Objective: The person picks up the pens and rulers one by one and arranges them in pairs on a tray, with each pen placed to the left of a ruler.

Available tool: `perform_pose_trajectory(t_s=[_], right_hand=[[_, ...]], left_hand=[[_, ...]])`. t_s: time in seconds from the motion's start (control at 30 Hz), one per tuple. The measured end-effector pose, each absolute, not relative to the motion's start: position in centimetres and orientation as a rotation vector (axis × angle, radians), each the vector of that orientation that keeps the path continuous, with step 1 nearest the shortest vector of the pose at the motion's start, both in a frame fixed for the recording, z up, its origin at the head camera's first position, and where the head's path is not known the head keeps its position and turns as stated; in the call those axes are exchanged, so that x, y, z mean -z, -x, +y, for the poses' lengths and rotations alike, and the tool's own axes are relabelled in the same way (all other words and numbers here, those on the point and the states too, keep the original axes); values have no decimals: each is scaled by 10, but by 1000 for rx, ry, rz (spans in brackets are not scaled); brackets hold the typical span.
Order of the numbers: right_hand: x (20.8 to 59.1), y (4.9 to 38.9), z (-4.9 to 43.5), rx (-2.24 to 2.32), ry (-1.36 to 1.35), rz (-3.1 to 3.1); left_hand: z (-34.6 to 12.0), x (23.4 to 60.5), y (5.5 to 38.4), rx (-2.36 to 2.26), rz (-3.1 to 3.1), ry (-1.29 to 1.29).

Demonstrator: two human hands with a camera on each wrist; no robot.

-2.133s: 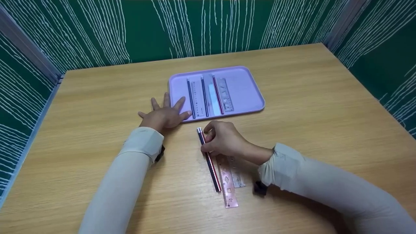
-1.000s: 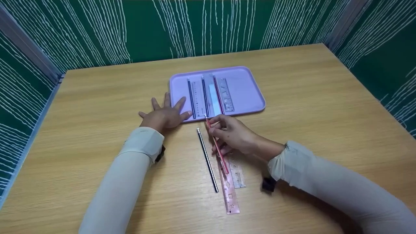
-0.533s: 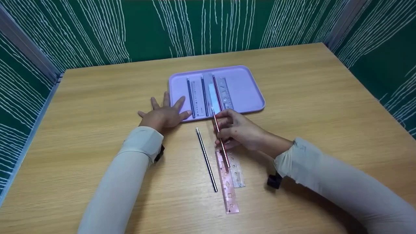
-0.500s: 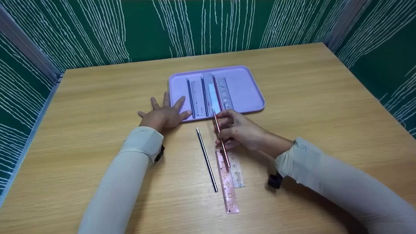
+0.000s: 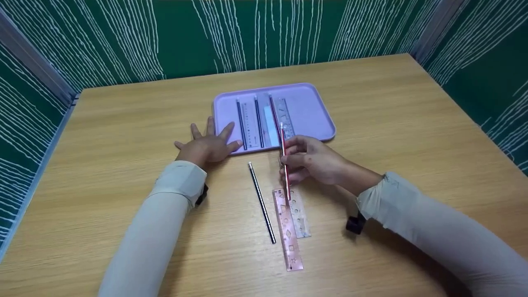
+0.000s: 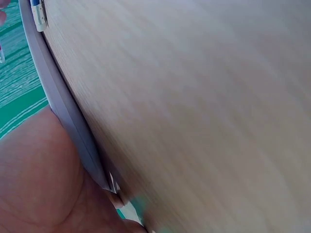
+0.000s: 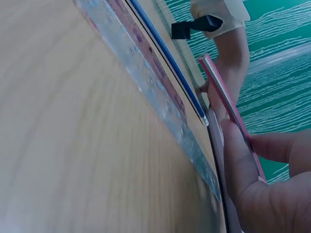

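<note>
My left hand [image 5: 206, 146] lies with fingers spread over the front left corner of the purple tray [image 5: 315, 109]. In my right hand [image 5: 317, 161], a red pencil [image 5: 287, 185] is pinched between thumb and fingers, slanted above the table just before the tray; its eraser end overlaps the tray in the head view. The right wrist view shows this red pencil [image 7: 222, 92] raised off the tabletop. Below the hand lie a pink stencil ruler [image 5: 289, 243] and, partly under it, a clear stencil ruler [image 5: 303, 225]. A dark pencil [image 5: 262, 202] lies to their left.
Inside the tray, side by side, are two dark pencils [image 5: 241, 123], a clear ruler [image 5: 250, 126], a light blue strip [image 5: 270, 123], a red pencil [image 5: 272, 109] and a stencil ruler [image 5: 284, 108]. Green walls with white lines [image 5: 268, 37] border the wooden table [image 5: 123, 123].
My right hand has lifted the red pencil from beside the dark one and carried it right and toward the tray. The pink ruler shifted slightly nearer. My left hand stays put.
</note>
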State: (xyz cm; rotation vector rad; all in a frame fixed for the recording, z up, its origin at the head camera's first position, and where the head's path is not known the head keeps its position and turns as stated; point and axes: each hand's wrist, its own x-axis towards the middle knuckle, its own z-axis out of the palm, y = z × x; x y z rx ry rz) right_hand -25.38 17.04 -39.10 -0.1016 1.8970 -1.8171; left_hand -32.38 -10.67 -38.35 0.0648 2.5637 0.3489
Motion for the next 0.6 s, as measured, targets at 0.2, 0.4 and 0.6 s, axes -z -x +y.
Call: perform_pose_trajectory(t_s=[0.2, 0.4, 0.6], right_hand=[[394, 261, 179, 1810, 76, 1922], [394, 269, 188, 1796, 47, 1968], [391, 279, 196, 1790, 23, 1985]], left_hand=[[-107, 384, 324, -354, 2556, -63], [-107, 383, 324, -356, 2564, -62], [-107, 383, 324, -362, 2565, -57]])
